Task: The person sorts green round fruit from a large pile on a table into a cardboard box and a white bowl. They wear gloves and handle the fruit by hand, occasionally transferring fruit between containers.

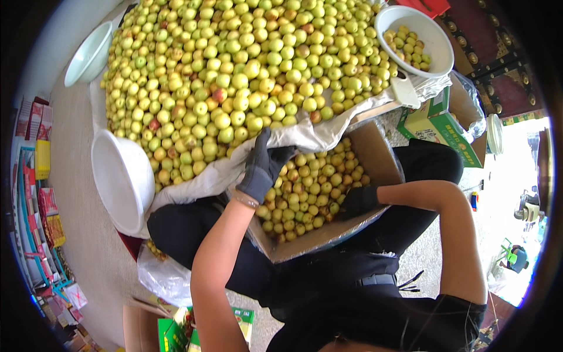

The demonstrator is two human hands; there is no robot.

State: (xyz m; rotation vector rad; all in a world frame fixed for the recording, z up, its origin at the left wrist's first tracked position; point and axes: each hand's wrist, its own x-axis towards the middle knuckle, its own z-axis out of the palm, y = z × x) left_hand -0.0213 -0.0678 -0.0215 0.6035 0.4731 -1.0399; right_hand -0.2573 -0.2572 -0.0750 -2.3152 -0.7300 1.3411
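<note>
A cardboard box between my legs holds many small round yellow-green fruits, which look like jujubes. My left hand, in a dark glove, rests at the box's far left side against the edge of a pale cloth. Its fingers are spread, with no fruit visible in them. Inside the box at the right, my dark-gloved right hand reaches down onto the fruits; its fingers are mostly hidden. Beyond the cloth edge lies a large heap of the same fruits, some with reddish-brown patches.
A white basin leans at the left of the heap, and a pale green one stands farther back. Another white basin at the far right holds some fruits. A green carton stands at right; clear plastic lies near my left leg.
</note>
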